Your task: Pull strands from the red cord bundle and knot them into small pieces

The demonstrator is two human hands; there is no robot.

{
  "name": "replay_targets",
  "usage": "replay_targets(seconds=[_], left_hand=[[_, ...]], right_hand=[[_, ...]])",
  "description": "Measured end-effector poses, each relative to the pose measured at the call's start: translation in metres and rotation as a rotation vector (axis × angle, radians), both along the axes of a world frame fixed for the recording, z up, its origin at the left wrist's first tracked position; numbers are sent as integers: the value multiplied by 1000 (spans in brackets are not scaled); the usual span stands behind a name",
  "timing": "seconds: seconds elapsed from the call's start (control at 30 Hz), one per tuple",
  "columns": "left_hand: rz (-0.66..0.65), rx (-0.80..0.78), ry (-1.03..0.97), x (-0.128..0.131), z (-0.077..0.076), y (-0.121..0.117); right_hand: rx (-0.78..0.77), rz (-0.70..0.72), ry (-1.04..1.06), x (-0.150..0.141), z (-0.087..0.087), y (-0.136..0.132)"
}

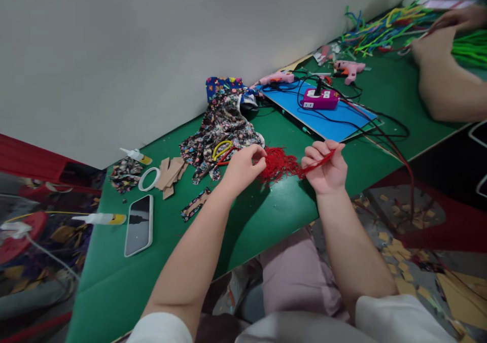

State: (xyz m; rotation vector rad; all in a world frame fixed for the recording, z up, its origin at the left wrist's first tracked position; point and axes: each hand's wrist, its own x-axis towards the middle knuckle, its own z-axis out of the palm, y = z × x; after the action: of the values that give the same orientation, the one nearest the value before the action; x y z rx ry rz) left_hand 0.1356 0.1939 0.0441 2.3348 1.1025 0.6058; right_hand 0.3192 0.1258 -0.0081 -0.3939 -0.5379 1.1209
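Observation:
A tangled bundle of red pipe cleaners (279,164) lies on the green table (266,216) between my hands. My left hand (241,169) pinches the bundle's left end, fingers closed. My right hand (327,168) is closed on a red strand that runs out of the bundle's right side. Just left of my left hand lie flowered fabric (220,130) and scissors with yellow and red handles (222,152).
A phone (139,225), tape ring (149,178), cardboard scraps (171,173) and two glue bottles (102,218) lie at the left. Behind are a blue board (335,119) with a purple power strip (320,98), cables and pink glue guns (348,69). Another person's hands (441,59) work coloured pipe cleaners (380,31) at far right.

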Motion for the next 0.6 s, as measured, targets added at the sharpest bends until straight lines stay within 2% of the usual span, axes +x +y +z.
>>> replay_targets(seconds=[0.17,0.33,0.43,0.6], left_hand=[[-22,-8,-27,-10,12,-1],[-50,23,-38,-18,19,-3],[-32,20,-62,-23,18,-3],[15,-21,-133,-30,11,-3]], right_hand=[[-66,-50,-164,-1,0,0],[-175,8,-334,-9,-3,5],[-218,52,-670,-18,5,10],[-98,182,-1283,-28,27,27]])
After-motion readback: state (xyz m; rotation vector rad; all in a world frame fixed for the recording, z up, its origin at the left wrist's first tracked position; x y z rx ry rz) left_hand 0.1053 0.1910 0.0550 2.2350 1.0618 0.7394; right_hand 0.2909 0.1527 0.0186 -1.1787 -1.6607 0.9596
